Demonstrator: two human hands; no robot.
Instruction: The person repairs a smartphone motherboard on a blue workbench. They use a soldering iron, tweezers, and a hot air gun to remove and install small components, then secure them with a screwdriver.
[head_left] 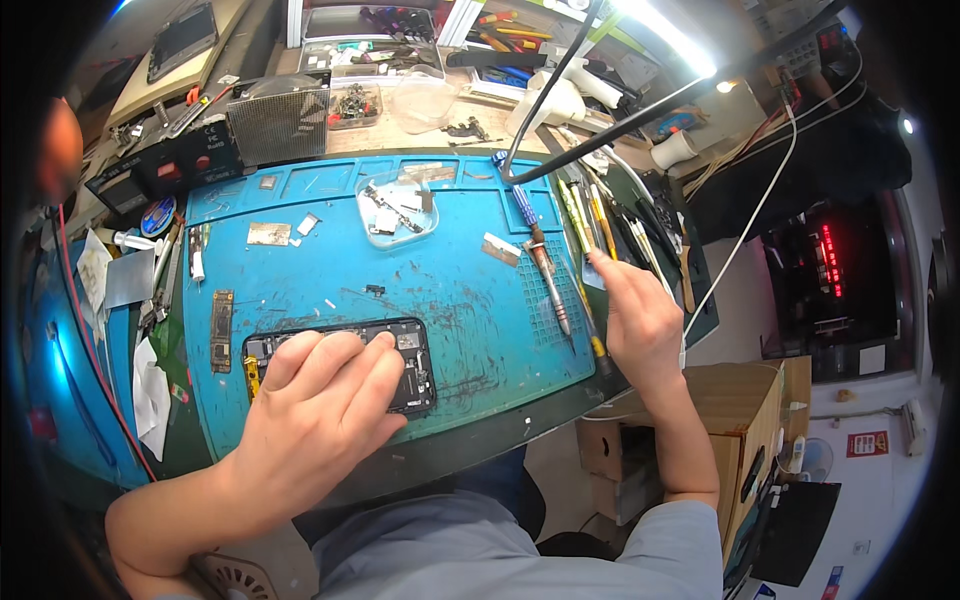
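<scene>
An opened smartphone (415, 375), its inner parts showing in a black frame, lies on the blue mat near the front edge. My left hand (325, 400) is curled over its middle, the bent fingers pressed on it and covering much of the inside. Past the mat's right side, my right hand (640, 315) pinches at the near end of a slim yellow-green tool (575, 212) among other hand tools. A screwdriver (545, 270) with a blue handle end lies just left of that hand. Above the phone sits a tiny black part (375, 291).
The blue mat (470, 330) carries a clear dish (397, 210) of small parts, a circuit board (222, 330) at left and metal plates. Brushes and pens crowd the right edge. A black lamp arm (640, 115) crosses above; a cardboard box (740, 400) stands lower right.
</scene>
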